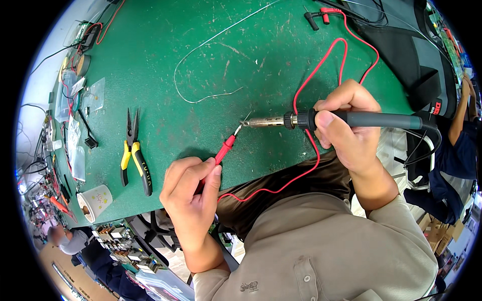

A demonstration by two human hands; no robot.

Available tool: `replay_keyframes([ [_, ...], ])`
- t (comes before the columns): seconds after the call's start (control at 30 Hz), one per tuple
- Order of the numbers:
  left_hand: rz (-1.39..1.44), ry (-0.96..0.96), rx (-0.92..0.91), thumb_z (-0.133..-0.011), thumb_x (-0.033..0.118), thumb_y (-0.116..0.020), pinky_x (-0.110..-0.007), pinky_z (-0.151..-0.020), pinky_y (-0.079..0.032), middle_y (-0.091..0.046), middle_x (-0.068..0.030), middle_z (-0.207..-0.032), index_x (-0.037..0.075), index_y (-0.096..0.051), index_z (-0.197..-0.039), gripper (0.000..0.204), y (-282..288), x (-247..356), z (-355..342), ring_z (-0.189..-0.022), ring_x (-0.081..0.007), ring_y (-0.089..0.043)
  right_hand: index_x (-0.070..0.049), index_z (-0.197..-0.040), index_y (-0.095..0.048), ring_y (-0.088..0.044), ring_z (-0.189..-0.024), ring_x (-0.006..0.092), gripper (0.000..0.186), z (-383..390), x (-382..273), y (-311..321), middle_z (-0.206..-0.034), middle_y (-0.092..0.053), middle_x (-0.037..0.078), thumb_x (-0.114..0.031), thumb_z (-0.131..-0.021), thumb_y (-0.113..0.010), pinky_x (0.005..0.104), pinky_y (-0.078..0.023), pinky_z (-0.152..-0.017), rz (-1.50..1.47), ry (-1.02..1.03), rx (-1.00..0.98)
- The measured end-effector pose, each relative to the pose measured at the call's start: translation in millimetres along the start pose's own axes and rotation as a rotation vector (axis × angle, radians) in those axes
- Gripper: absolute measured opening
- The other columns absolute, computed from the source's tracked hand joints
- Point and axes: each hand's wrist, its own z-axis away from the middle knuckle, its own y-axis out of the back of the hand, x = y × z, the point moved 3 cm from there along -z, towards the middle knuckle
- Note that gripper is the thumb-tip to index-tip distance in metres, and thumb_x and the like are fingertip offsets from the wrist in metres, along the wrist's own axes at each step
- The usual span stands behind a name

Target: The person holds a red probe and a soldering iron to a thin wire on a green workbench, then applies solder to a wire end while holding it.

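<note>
My left hand is closed round the red handle of a test probe, whose metal tip points up and to the right. A red lead runs from that side across to the right. In my right hand is a soldering iron with a dark grey handle, held nearly level. Its tip meets or almost meets the probe's metal end; whether they touch I cannot tell. Beyond them a thin length of solder wire curves over the green mat.
Yellow-and-black long-nose pliers lie left of my left hand. A paper cup lies tipped near the left edge. Two probe plugs and a black bag are at the far right. Cables and plastic bags crowd the left side.
</note>
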Motion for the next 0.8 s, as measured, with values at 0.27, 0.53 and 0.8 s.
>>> replay_keyframes([
  [0.27, 0.005, 0.003, 0.000, -0.069, -0.003, -0.075, -0.030, -0.061, -0.044, -0.062, -0.0096, -0.080, -0.001, -0.068, -0.084, 0.016, 0.2, 0.5, -0.2, -0.067, -0.0218, -0.056, -0.001, -0.079, -0.051, -0.046, -0.052, 0.0021, 0.014, 0.1, -1.0, -1.0, -0.061, -0.057, 0.002, 0.006, -0.083, -0.062, 0.0202, -0.031, -0.044, 0.016, -0.006, 0.005],
  [0.53, 0.000, 0.009, 0.000, -0.070, -0.004, -0.075, -0.030, -0.061, -0.045, -0.061, -0.0099, -0.080, -0.001, -0.068, -0.085, 0.016, 1.0, 1.2, -0.7, -0.068, -0.0220, -0.056, -0.001, -0.079, -0.050, -0.046, -0.052, 0.0021, 0.013, -0.2, -0.3, 1.9, -0.061, -0.057, 0.002, 0.006, -0.083, -0.061, 0.0200, -0.032, -0.044, -0.019, -0.024, 0.011],
  [0.8, -0.012, -0.009, 0.007, -0.072, -0.004, -0.074, -0.030, -0.059, -0.045, -0.060, -0.0104, -0.081, -0.002, -0.068, -0.088, 0.017, 0.5, 0.4, 0.5, -0.068, -0.0213, -0.056, -0.001, -0.079, -0.052, -0.046, -0.052, 0.0013, 0.014, 0.2, -0.7, -1.5, -0.062, -0.056, 0.001, 0.005, -0.083, -0.063, 0.0201, -0.031, -0.043, -0.020, -0.008, -0.002],
])
